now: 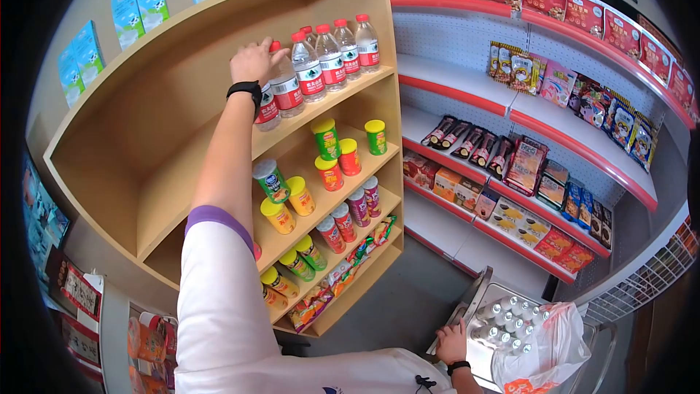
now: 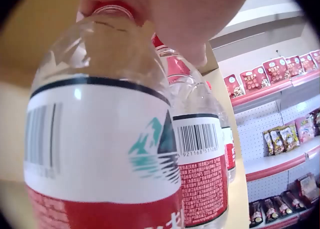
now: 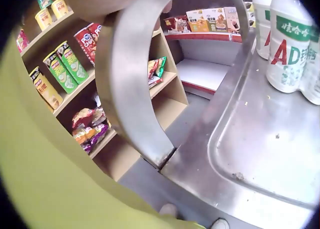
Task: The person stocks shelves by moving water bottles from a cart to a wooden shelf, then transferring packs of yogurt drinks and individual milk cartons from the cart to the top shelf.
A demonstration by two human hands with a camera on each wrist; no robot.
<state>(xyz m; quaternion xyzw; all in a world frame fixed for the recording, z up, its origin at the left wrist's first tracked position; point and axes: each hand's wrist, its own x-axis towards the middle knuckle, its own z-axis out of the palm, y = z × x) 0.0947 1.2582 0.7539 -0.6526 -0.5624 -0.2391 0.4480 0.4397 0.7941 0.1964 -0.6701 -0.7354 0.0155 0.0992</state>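
Clock positions refer to the head view. At 11 o'clock, the left hand point(image 1: 251, 64) grips the nearest red-capped bottle point(image 2: 100, 139), fingers curled about the cap and partly hidden. This transparent, rounded bottle is at 10 o'clock on the wooden shelf point(image 1: 164, 149), fronting similar bottles point(image 1: 332, 62). At 5 o'clock, the right hand point(image 1: 451, 344) holds the curved metal handle point(image 3: 120, 71), fingers wrapped round it. The smooth metal tray point(image 3: 270, 144) carries white bottles point(image 3: 287, 49) beside a crinkled, translucent plastic bag point(image 1: 565, 339) at 4 o'clock. Cylindrical canisters point(image 1: 329, 175) stand near dial centre.
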